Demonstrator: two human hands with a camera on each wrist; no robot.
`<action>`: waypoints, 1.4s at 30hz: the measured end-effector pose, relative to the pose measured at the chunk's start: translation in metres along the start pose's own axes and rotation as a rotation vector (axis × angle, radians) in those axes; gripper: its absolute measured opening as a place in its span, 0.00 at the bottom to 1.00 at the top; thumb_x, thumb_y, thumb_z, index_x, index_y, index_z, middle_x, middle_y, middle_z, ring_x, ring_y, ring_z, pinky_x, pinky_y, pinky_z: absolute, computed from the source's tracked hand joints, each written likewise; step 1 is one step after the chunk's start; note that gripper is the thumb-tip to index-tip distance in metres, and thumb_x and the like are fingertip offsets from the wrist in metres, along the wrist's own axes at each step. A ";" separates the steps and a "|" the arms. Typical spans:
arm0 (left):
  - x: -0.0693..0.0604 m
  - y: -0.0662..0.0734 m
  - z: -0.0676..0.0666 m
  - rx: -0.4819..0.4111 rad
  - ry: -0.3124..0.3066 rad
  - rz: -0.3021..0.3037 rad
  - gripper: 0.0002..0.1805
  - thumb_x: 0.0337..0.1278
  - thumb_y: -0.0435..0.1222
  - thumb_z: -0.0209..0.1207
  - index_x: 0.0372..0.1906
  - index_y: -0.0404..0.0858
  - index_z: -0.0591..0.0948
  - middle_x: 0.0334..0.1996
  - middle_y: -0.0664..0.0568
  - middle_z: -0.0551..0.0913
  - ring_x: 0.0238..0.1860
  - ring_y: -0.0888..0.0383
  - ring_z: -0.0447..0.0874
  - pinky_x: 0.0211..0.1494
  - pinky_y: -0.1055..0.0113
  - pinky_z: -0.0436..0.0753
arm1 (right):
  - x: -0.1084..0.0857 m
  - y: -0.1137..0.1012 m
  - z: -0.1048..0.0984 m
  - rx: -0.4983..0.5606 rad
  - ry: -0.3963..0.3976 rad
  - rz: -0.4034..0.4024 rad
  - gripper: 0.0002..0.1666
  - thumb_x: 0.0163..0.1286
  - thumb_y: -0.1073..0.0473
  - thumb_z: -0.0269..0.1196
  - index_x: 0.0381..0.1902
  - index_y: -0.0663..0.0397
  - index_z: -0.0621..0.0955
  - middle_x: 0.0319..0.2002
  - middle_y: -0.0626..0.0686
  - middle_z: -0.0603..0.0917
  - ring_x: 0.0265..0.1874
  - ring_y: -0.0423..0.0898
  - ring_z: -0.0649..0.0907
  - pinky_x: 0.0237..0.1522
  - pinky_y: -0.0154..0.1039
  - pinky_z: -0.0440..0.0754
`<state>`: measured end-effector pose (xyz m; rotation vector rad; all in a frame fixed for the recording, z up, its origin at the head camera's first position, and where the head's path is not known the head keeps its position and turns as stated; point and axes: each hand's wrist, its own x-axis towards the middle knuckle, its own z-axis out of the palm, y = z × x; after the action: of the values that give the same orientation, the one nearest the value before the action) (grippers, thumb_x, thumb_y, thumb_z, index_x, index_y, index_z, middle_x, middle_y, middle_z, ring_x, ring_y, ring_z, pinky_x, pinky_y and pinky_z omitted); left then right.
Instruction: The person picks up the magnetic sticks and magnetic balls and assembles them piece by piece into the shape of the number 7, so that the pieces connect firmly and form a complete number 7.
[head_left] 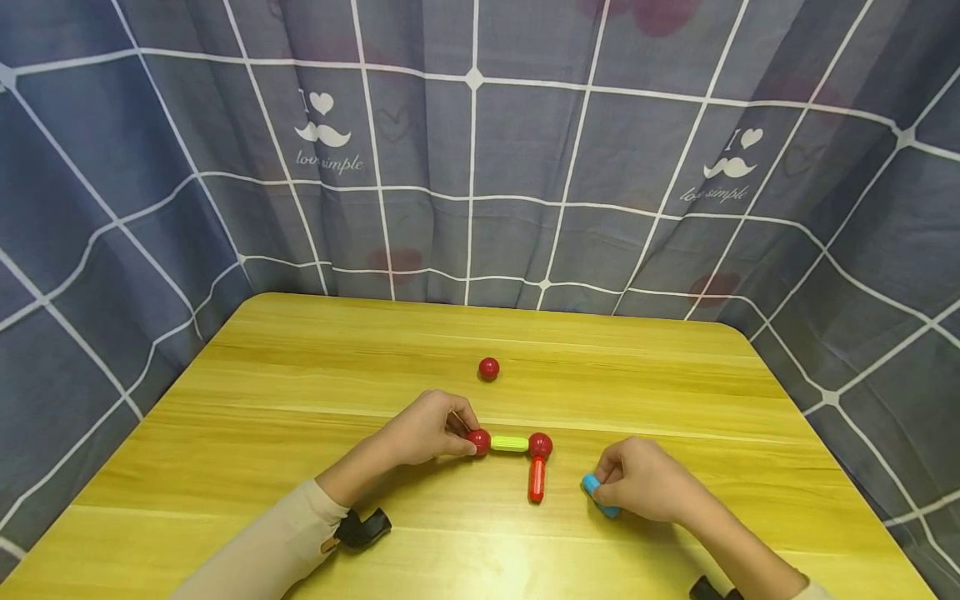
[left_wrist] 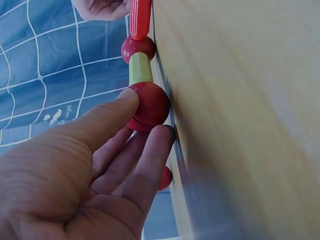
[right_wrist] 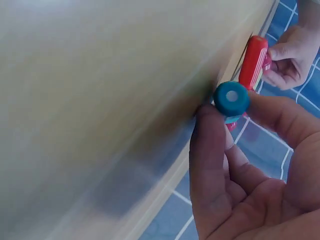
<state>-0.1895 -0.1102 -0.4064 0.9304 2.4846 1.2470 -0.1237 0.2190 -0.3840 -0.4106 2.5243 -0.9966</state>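
Observation:
My left hand (head_left: pixel 433 429) pinches a red ball (head_left: pixel 478 442) between thumb and fingers; the left wrist view shows the same ball (left_wrist: pixel 151 104) in its fingertips. A yellow-green rod (head_left: pixel 510 444) joins that ball to a second red ball (head_left: pixel 540 445), and a red rod (head_left: pixel 536 480) extends from the second ball toward the table's front. To the right, my right hand (head_left: pixel 648 481) pinches a blue rod (head_left: pixel 601 495), apart from the joined pieces. In the right wrist view the blue rod's round end (right_wrist: pixel 231 98) faces the camera, with a pale dot at its centre.
Another red ball (head_left: pixel 489 369) lies farther back on the wooden table (head_left: pixel 337 350). A grey-blue checked curtain (head_left: pixel 420 150) hangs behind and beside the table. Black straps are at both wrists, the left one (head_left: pixel 363 529) close to the tabletop.

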 end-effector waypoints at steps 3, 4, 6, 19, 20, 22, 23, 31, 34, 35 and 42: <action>0.000 0.002 0.000 0.000 -0.004 0.003 0.08 0.47 0.28 0.72 0.33 0.36 0.84 0.30 0.53 0.86 0.33 0.60 0.86 0.37 0.71 0.83 | 0.000 -0.001 0.003 0.051 -0.031 0.002 0.08 0.62 0.58 0.69 0.28 0.55 0.81 0.18 0.49 0.82 0.17 0.42 0.77 0.19 0.34 0.74; 0.000 0.002 0.000 -0.001 -0.005 0.002 0.08 0.47 0.28 0.72 0.33 0.36 0.84 0.30 0.53 0.86 0.33 0.60 0.86 0.37 0.71 0.83 | 0.000 -0.001 0.004 0.063 -0.039 0.003 0.08 0.62 0.59 0.69 0.28 0.55 0.82 0.18 0.49 0.82 0.17 0.42 0.76 0.19 0.34 0.74; 0.000 0.003 0.001 -0.002 -0.007 -0.001 0.08 0.47 0.28 0.72 0.33 0.36 0.84 0.30 0.53 0.86 0.33 0.60 0.86 0.38 0.71 0.83 | 0.000 -0.002 0.006 0.095 -0.059 0.004 0.07 0.61 0.59 0.69 0.28 0.56 0.82 0.18 0.50 0.82 0.17 0.42 0.76 0.19 0.33 0.73; -0.001 0.004 -0.002 0.001 -0.006 -0.004 0.08 0.48 0.28 0.72 0.34 0.36 0.84 0.31 0.52 0.86 0.34 0.60 0.86 0.37 0.71 0.83 | 0.002 -0.014 0.025 0.348 -0.191 0.003 0.09 0.60 0.63 0.69 0.30 0.64 0.80 0.24 0.57 0.84 0.24 0.49 0.85 0.28 0.42 0.86; -0.001 0.003 -0.002 0.001 -0.006 -0.004 0.08 0.48 0.28 0.72 0.34 0.36 0.84 0.31 0.52 0.86 0.34 0.60 0.86 0.38 0.71 0.83 | 0.003 -0.015 0.026 0.368 -0.199 0.008 0.09 0.60 0.64 0.69 0.30 0.65 0.80 0.24 0.58 0.85 0.25 0.50 0.85 0.29 0.42 0.86; -0.001 0.002 -0.001 0.004 -0.006 -0.007 0.08 0.48 0.29 0.72 0.34 0.36 0.84 0.31 0.52 0.86 0.34 0.60 0.86 0.38 0.71 0.83 | 0.004 -0.017 0.029 0.394 -0.208 0.021 0.09 0.59 0.64 0.69 0.30 0.65 0.80 0.26 0.58 0.85 0.25 0.50 0.86 0.29 0.42 0.86; -0.001 0.002 -0.001 0.004 -0.006 -0.007 0.08 0.48 0.29 0.72 0.34 0.36 0.84 0.31 0.52 0.86 0.34 0.60 0.86 0.38 0.71 0.83 | 0.005 -0.017 0.031 0.409 -0.211 0.026 0.09 0.59 0.65 0.69 0.30 0.66 0.80 0.26 0.58 0.85 0.26 0.50 0.86 0.29 0.42 0.86; 0.000 0.001 -0.001 -0.004 -0.009 0.000 0.08 0.48 0.29 0.72 0.34 0.36 0.83 0.31 0.53 0.86 0.34 0.60 0.86 0.37 0.71 0.83 | 0.008 -0.024 0.042 0.482 -0.211 0.086 0.08 0.58 0.67 0.69 0.28 0.67 0.80 0.28 0.60 0.83 0.26 0.51 0.86 0.31 0.43 0.86; 0.000 0.001 -0.001 -0.004 -0.011 -0.002 0.09 0.48 0.29 0.72 0.34 0.36 0.83 0.32 0.53 0.86 0.34 0.61 0.86 0.37 0.71 0.83 | 0.008 -0.025 0.044 0.469 -0.195 0.095 0.09 0.57 0.66 0.69 0.27 0.66 0.80 0.27 0.60 0.84 0.24 0.49 0.86 0.29 0.39 0.86; 0.000 0.001 -0.001 -0.005 -0.013 -0.004 0.09 0.48 0.29 0.72 0.34 0.36 0.83 0.32 0.53 0.86 0.34 0.61 0.86 0.37 0.71 0.83 | 0.009 -0.026 0.045 0.464 -0.190 0.099 0.09 0.57 0.65 0.70 0.27 0.66 0.80 0.26 0.59 0.84 0.24 0.49 0.86 0.28 0.37 0.85; 0.000 0.001 -0.001 0.006 -0.009 -0.004 0.08 0.48 0.29 0.72 0.34 0.37 0.83 0.31 0.54 0.86 0.33 0.61 0.86 0.37 0.72 0.83 | 0.010 -0.030 0.051 0.436 -0.168 0.108 0.10 0.56 0.63 0.71 0.24 0.64 0.80 0.22 0.58 0.85 0.20 0.45 0.85 0.20 0.27 0.79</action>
<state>-0.1895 -0.1098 -0.4049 0.9299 2.4832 1.2322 -0.1059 0.1643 -0.3995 -0.2139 2.0802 -1.3628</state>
